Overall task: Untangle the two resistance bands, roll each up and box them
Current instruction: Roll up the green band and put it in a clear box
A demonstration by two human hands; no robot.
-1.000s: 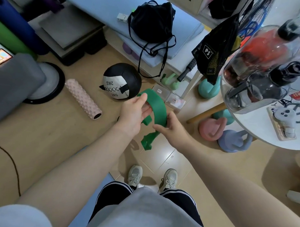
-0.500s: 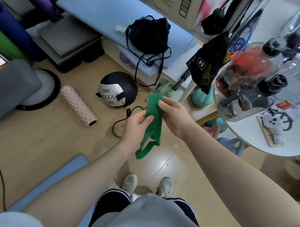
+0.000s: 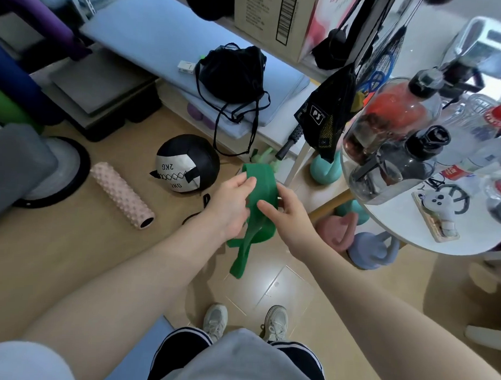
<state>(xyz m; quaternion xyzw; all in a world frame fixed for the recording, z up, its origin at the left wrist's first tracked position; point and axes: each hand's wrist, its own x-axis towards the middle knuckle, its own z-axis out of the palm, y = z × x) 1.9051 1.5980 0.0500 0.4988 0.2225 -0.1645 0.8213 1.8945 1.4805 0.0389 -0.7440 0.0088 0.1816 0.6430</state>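
Green resistance band (image 3: 259,195): one wide flat band, held in the air above the wooden floor (image 3: 71,254), in front of the standing person's grey shoes (image 3: 276,323); its top forms a folded loop, its lower ends hang twisted and free below both hands. Left hand (image 3: 229,206): on the band's left edge, fingers curled, thumb and fingertips pinching the upper fold. Right hand (image 3: 288,216): on the band's right edge, fingers wrapped behind the fabric, thumb pressed across its front. A second band cannot be told apart in this view. Medicine ball (image 3: 185,162), black and white, marked 2KG: on the floor just left of the band, beyond the left hand. Pink foam roller (image 3: 121,195): on the floor, left of the ball. Black drawstring bag (image 3: 233,72): on the pale blue mat (image 3: 152,41), behind the ball. Kettlebells, pink (image 3: 337,231) and lavender (image 3: 372,251): on the floor right of the band, under the edge of the round white table (image 3: 446,248). Bottles (image 3: 397,166): on the table, well right of the band.
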